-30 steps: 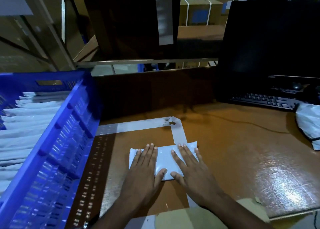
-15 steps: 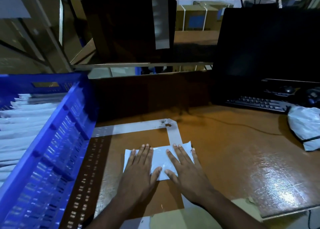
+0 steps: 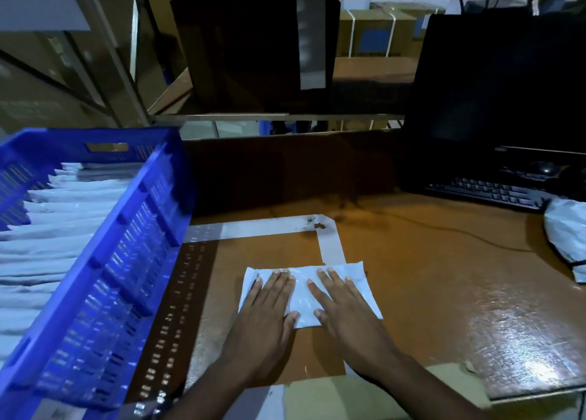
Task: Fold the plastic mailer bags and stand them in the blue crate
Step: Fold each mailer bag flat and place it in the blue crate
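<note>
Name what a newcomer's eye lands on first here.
Two hands, left and right, press flat on a folded white mailer bag at the near middle of the wooden desk. On the left, the blue crate holds a row of folded bags standing on edge. At the back right, a dark monitor stands behind a black keyboard.

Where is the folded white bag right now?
The folded mailer bag lies flat on the wooden table, just right of the blue crate, pressed under both hands.
</note>
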Available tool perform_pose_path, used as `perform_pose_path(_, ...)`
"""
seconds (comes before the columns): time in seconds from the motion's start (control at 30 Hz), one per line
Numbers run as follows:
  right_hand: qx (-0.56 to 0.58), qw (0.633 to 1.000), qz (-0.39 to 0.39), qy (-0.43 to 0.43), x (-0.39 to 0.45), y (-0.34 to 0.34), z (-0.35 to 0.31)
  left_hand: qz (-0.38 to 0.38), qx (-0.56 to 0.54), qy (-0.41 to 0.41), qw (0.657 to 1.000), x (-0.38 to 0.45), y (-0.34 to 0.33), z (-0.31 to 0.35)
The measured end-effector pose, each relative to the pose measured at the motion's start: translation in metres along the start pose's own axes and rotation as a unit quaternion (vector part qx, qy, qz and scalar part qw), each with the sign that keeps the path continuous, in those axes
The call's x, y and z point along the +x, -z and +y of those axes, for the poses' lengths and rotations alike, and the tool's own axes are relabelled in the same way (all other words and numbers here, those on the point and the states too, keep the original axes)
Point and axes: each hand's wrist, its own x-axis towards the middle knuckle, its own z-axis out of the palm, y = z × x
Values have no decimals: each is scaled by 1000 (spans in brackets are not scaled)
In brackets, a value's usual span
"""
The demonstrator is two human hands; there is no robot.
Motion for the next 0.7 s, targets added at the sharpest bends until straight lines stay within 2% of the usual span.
perform_pose_path(0.4, -47, 999, 7, -5, 6, -4, 2, -4, 15, 18, 1000, 6, 3, 5)
perform_pose_path(0.7, 56, 998, -13, 26, 2, 7, 3, -8, -1, 14, 1000, 5, 8, 5)
